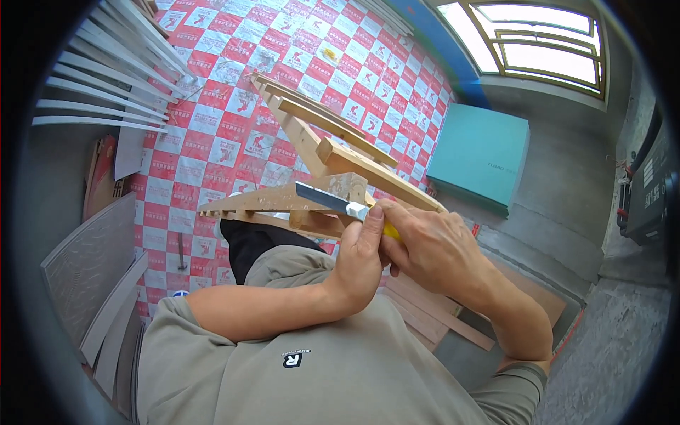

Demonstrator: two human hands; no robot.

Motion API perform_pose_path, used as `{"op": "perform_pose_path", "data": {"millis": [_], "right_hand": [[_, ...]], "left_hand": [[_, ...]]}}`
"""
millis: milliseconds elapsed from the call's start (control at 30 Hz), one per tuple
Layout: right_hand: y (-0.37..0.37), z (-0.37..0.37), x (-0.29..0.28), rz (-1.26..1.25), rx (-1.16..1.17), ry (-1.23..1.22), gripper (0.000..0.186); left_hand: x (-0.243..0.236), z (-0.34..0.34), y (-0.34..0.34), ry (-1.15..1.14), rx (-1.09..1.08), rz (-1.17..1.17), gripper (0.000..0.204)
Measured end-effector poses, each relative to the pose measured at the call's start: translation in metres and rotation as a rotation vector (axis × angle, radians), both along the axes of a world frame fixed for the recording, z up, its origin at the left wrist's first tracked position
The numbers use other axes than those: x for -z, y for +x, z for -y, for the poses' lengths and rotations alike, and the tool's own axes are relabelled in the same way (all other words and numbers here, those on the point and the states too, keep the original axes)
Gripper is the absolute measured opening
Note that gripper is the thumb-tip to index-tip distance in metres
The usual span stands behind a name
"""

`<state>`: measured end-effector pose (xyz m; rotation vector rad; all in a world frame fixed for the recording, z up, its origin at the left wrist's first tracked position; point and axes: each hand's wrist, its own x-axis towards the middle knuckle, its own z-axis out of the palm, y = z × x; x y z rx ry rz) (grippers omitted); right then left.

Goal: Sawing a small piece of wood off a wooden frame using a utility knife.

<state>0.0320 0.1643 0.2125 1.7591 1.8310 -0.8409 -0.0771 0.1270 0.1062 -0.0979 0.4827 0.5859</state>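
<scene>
Close in front of my chest, both hands meet on a utility knife (pixel 324 197). Its long, dark, flat blade points to the left and slightly away from me, with a white collar at its base. A bit of yellow handle shows between my fingers; the rest is covered. My left hand (pixel 360 261) is closed at the collar, its thumb pressed along it. Around the yellow handle, my right hand (pixel 433 244) is wrapped with bent fingers. Just beyond the blade stands a wooden stepladder (pixel 301 138), its top rails right by my hands.
Red-and-white printed sheeting (pixel 244 53) covers the floor. Long pale strips (pixel 106 74) lean at the far left, near curved panels (pixel 92 258). A hammer (pixel 181 251) lies on the sheeting. To the right are a teal box (pixel 478 156), wooden boards (pixel 425 308) and a dark case (pixel 648 198).
</scene>
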Motion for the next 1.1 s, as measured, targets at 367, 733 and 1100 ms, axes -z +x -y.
{"op": "perform_pose_path", "data": {"millis": [367, 733, 1100], "right_hand": [[0.034, 0.013, -0.036, 0.165, 0.170, 0.004, 0.027], [0.007, -0.017, 0.001, -0.002, -0.035, -0.019, 0.026], [0.034, 0.004, -0.035, 0.187, 0.190, -0.023, 0.020]], "left_hand": [[-0.004, -0.008, 0.065, 0.167, 0.194, 0.155, 0.058], [0.008, -0.008, 0.014, -0.006, 0.025, -0.029, 0.060], [-0.010, -0.014, 0.062, 0.062, 0.255, 0.092, 0.060]]}}
